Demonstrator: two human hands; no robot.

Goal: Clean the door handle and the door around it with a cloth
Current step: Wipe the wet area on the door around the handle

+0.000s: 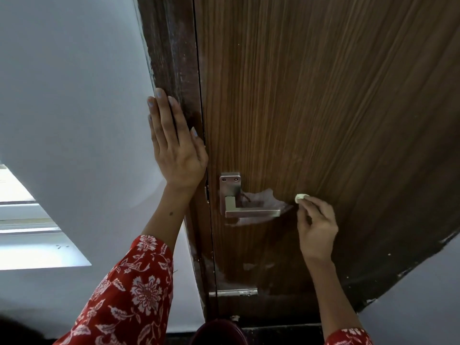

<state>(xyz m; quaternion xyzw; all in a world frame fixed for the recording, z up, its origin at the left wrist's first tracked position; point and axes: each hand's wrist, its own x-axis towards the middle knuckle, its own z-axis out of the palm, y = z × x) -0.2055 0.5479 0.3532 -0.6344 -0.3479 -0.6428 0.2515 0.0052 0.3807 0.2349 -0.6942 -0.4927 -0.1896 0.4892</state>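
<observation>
While the left hand (174,148) lies flat and spread on the door frame (171,58), cleaning has barely started.
Right hand (316,225) pinches a small white cloth wad (301,197), soft and light, at frame centre-right, just beside the rigid metal door handle (251,212); smears ring it on the door (311,95).

Your sleeve (129,290): red, white floral print
Your door (323,108): brown, striped wood grain
Handle (251,212): silver
Wall (69,95): white
Cloth (301,197): cream
</observation>
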